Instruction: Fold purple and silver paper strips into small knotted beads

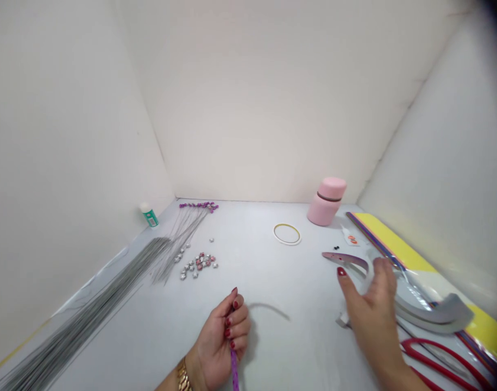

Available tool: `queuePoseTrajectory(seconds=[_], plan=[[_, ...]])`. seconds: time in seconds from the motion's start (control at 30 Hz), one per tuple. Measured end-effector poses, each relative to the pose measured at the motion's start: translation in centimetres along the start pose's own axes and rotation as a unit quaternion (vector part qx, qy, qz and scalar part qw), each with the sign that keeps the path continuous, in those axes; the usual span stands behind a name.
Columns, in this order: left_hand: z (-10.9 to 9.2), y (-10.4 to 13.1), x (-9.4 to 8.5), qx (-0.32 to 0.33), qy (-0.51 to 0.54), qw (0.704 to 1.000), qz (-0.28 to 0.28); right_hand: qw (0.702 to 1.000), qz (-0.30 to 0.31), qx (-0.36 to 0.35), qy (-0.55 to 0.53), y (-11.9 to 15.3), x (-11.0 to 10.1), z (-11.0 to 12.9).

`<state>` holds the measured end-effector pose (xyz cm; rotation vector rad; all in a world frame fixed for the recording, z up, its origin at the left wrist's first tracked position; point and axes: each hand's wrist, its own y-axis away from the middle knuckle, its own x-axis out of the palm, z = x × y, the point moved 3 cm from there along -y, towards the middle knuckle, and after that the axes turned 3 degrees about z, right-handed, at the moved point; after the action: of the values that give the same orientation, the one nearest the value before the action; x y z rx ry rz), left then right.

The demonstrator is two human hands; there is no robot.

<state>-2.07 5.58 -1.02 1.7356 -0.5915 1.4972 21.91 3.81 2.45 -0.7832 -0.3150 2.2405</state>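
My left hand [227, 339] is closed, palm up, around a narrow purple paper strip [234, 369] that hangs down toward the near edge. To its right a thin curved grey-brown line [270, 308] shows on the table; whether it is a strip end or a shadow I cannot tell. My right hand [372, 312], slightly blurred, is over a bundle of curved silvery-grey paper strips [435, 317]. Its thumb and fingers are apart, with part of the bundle between them. The fingertips are partly hidden. A pinkish strip end [344, 257] curls out left of the hand.
Red-handled scissors [444, 364] lie at the near right, by yellow sheets [378, 231]. A pink flask [327, 201] and tape ring [287, 234] stand farther back. Left are folded paper stars [203, 262], grey wires [105, 298], purple-tipped stems [199, 206] and a glue stick [149, 215].
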Motion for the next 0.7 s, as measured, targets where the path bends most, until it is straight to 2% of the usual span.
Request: queuePoseTrajectory(seconds=[0.03,0.07,0.13,0.17,0.2,0.27,0.33,0.43,0.5,0.53,0.6,0.67,0.7], plan=[[0.2,0.0,0.1,-0.007,-0.015,1.000,-0.006,0.999,0.006,-0.034,0.022,0.7,0.2,1.1],[0.4,0.1,0.2,-0.014,-0.033,0.999,-0.014,0.994,0.031,-0.100,0.037,1.5,0.6,2.2],[0.9,0.1,0.3,-0.030,-0.073,0.996,-0.035,0.962,0.131,-0.226,0.072,3.3,1.7,4.1],[1.1,0.1,0.3,-0.039,-0.094,0.994,-0.043,0.940,0.198,-0.268,0.074,4.3,2.3,4.6],[1.3,0.2,0.3,-0.048,-0.113,0.991,-0.049,0.922,0.257,-0.280,0.069,5.0,2.9,4.8],[1.6,0.2,0.2,-0.066,-0.150,0.985,-0.058,0.906,0.350,-0.235,0.043,6.0,3.6,4.6],[1.8,0.3,0.2,-0.074,-0.196,0.976,-0.064,0.896,0.421,-0.138,0.010,6.2,4.0,4.2],[1.5,0.3,0.4,-0.043,-0.316,0.945,-0.073,0.882,0.469,-0.037,-0.030,5.8,4.0,4.0],[1.0,0.5,0.8,0.007,-0.449,0.889,-0.086,0.871,0.489,-0.033,-0.033,5.4,3.9,4.0],[0.7,0.6,1.1,0.034,-0.527,0.843,-0.099,0.868,0.493,-0.056,-0.026,5.2,3.8,4.0],[0.1,1.1,1.9,0.098,-0.677,0.719,-0.124,0.868,0.475,-0.148,0.001,4.9,3.8,4.1],[-0.3,1.6,2.7,0.175,-0.783,0.585,-0.122,0.872,0.409,-0.265,0.050,4.7,3.8,4.1],[-0.3,1.8,3.0,0.212,-0.815,0.529,-0.107,0.871,0.366,-0.320,0.078,4.7,3.7,4.0]])
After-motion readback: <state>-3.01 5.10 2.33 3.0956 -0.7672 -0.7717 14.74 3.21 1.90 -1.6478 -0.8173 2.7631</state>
